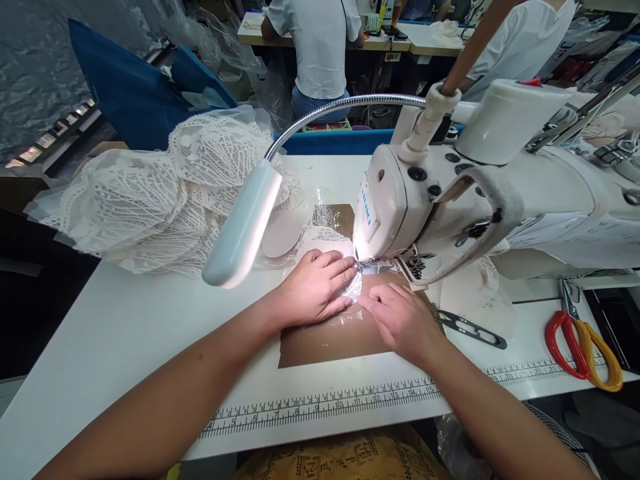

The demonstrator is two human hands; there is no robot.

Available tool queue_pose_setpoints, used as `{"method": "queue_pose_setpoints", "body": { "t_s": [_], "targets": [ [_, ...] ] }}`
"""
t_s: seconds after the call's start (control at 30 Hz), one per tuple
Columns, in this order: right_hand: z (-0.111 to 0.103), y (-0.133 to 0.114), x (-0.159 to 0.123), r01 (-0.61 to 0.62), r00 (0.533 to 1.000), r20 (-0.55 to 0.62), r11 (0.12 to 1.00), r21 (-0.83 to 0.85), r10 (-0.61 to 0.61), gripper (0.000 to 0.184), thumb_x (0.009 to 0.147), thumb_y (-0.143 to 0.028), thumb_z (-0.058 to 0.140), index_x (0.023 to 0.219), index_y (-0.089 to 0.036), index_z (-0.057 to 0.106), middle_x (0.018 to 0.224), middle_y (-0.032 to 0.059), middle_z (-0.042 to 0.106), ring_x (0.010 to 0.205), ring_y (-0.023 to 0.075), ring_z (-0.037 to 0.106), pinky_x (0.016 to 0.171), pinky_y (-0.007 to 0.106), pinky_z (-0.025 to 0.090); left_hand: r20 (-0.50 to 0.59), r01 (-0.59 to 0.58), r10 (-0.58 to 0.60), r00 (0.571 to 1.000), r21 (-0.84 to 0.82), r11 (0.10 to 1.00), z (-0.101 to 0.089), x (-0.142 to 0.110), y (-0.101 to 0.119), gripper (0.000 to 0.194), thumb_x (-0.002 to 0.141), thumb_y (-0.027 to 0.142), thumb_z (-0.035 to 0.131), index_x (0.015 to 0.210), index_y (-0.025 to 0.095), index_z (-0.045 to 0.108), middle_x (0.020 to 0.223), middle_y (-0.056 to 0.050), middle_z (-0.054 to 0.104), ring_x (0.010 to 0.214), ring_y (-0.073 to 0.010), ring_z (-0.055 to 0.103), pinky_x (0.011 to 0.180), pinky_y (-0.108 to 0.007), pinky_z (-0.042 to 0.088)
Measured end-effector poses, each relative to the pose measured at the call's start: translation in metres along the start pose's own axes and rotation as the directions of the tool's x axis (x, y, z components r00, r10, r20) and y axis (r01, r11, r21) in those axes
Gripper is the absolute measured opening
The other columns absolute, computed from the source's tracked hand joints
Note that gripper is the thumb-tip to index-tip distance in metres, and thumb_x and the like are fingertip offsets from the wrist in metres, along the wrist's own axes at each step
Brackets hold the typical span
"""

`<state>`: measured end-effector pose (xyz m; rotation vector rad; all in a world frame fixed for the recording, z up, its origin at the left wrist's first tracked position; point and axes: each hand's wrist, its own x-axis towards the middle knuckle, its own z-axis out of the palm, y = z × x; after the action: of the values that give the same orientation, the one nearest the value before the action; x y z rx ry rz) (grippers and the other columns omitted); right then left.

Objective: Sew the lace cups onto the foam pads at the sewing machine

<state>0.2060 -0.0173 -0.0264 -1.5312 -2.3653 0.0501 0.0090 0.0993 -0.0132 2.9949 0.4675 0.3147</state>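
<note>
My left hand [315, 288] lies flat on a small white lace piece [354, 288], its fingers stretched toward the needle area of the sewing machine [387, 207]. With thumb and forefinger closed together, my right hand [400, 319] pinches the near edge of that lace; the other fingers are curled in. The piece runs under the machine's head, where the presser foot is mostly hidden. Beneath both hands is a brown sheet [320, 345] fixed on the white table [220, 333]. A white round template [281, 237] lies beyond my left hand.
A heap of white lace [150, 193] covers the table's left back. A gooseneck lamp [245, 223] arches over the work. Black thread snips [473, 329] and red-and-yellow scissors [583, 347] lie at right. A printed ruler [325, 408] lines the front edge. Co-workers sit beyond.
</note>
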Motion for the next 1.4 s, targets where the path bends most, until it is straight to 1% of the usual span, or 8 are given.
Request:
{"method": "queue_pose_setpoints", "body": {
  "t_s": [0.1, 0.23, 0.37, 0.7, 0.83, 1.03, 1.3, 1.4],
  "targets": [
    [0.001, 0.0, -0.001, -0.002, 1.0, 0.0, 1.0, -0.002, 0.002, 0.034, 0.082, -0.003, 0.046, 0.105, -0.019, 0.066, 0.081, 0.0027, 0.058, 0.068, 0.0151, 0.041, 0.065, 0.029, 0.029, -0.011, -0.031, 0.031, 0.999, -0.013, 0.999, 0.001, -0.001, 0.0, 0.045, 0.095, 0.039, 0.043, 0.125, 0.009, 0.058, 0.133, -0.015, 0.057, 0.117, -0.0319, 0.05, 0.088, -0.045, 0.039],
    [0.002, -0.001, -0.002, 0.007, 1.0, -0.017, 1.0, 0.0, -0.007, 0.031, 0.081, -0.003, 0.046, 0.101, -0.017, 0.066, 0.081, 0.0027, 0.058, 0.068, 0.0153, 0.04, 0.065, 0.03, 0.029, -0.014, -0.083, 0.082, 0.997, -0.063, 0.995, 0.003, -0.002, 0.001, 0.037, 0.097, 0.029, 0.043, 0.126, 0.011, 0.057, 0.132, -0.013, 0.058, 0.118, -0.0276, 0.05, 0.092, -0.041, 0.04],
    [0.001, -0.001, -0.001, -0.003, 0.999, -0.035, 1.0, -0.029, 0.002, 0.031, 0.081, -0.003, 0.046, 0.099, -0.018, 0.066, 0.083, 0.0028, 0.06, 0.067, 0.0154, 0.04, 0.064, 0.03, 0.029, -0.003, -0.065, 0.065, 0.998, -0.077, 0.995, 0.004, -0.002, 0.001, 0.035, 0.098, 0.025, 0.04, 0.128, 0.014, 0.056, 0.132, -0.013, 0.058, 0.115, -0.0254, 0.053, 0.092, -0.039, 0.041],
    [-0.001, -0.002, 0.012, -0.147, 0.987, 0.044, 0.973, -0.178, 0.157, 0.042, 0.08, -0.003, 0.048, 0.112, -0.022, 0.066, 0.079, 0.0059, 0.062, 0.075, 0.0184, 0.05, 0.055, 0.029, 0.026, 0.012, -0.062, 0.063, 0.998, -0.057, 0.996, -0.001, -0.001, -0.002, 0.034, 0.098, 0.021, 0.039, 0.127, 0.017, 0.057, 0.133, -0.012, 0.057, 0.112, -0.0255, 0.053, 0.088, -0.04, 0.041],
    [0.0, -0.003, 0.016, -0.199, 0.977, 0.042, 0.958, -0.205, 0.211, 0.045, 0.078, -0.003, 0.048, 0.115, -0.023, 0.066, 0.083, 0.007, 0.065, 0.073, 0.0183, 0.052, 0.054, 0.029, 0.026, 0.017, -0.048, 0.049, 0.999, -0.053, 0.997, -0.002, 0.002, -0.004, 0.033, 0.099, 0.022, 0.037, 0.123, 0.017, 0.059, 0.131, -0.011, 0.059, 0.11, -0.0252, 0.053, 0.087, -0.04, 0.04],
    [0.002, 0.0, 0.014, -0.232, 0.972, 0.016, 0.963, -0.137, 0.236, 0.048, 0.081, -0.005, 0.048, 0.121, -0.026, 0.064, 0.086, 0.0051, 0.066, 0.07, 0.0161, 0.053, 0.053, 0.028, 0.029, 0.006, 0.017, -0.017, 1.0, -0.055, 0.998, -0.002, 0.003, -0.007, 0.034, 0.098, 0.026, 0.039, 0.124, 0.019, 0.06, 0.132, -0.011, 0.058, 0.115, -0.0273, 0.051, 0.09, -0.041, 0.038],
    [0.0, 0.0, 0.013, -0.256, 0.965, 0.04, 0.965, -0.065, 0.258, 0.046, 0.084, -0.008, 0.046, 0.123, -0.028, 0.063, 0.096, 0.0044, 0.067, 0.078, 0.0167, 0.056, 0.058, 0.027, 0.035, 0.01, 0.014, -0.014, 1.0, -0.024, 1.0, 0.0, 0.002, -0.012, 0.036, 0.097, 0.028, 0.039, 0.126, 0.019, 0.058, 0.135, -0.011, 0.054, 0.122, -0.0304, 0.045, 0.095, -0.045, 0.036],
    [0.002, 0.001, 0.012, -0.252, 0.967, 0.026, 0.966, -0.055, 0.253, 0.047, 0.086, -0.009, 0.045, 0.126, -0.028, 0.061, 0.102, 0.0049, 0.067, 0.082, 0.0165, 0.058, 0.061, 0.027, 0.037, -0.004, 0.065, -0.065, 0.998, 0.03, 0.997, -0.001, 0.001, -0.01, 0.038, 0.097, 0.034, 0.04, 0.127, 0.018, 0.056, 0.131, -0.013, 0.056, 0.122, -0.0322, 0.044, 0.092, -0.045, 0.037]
  ]
}}
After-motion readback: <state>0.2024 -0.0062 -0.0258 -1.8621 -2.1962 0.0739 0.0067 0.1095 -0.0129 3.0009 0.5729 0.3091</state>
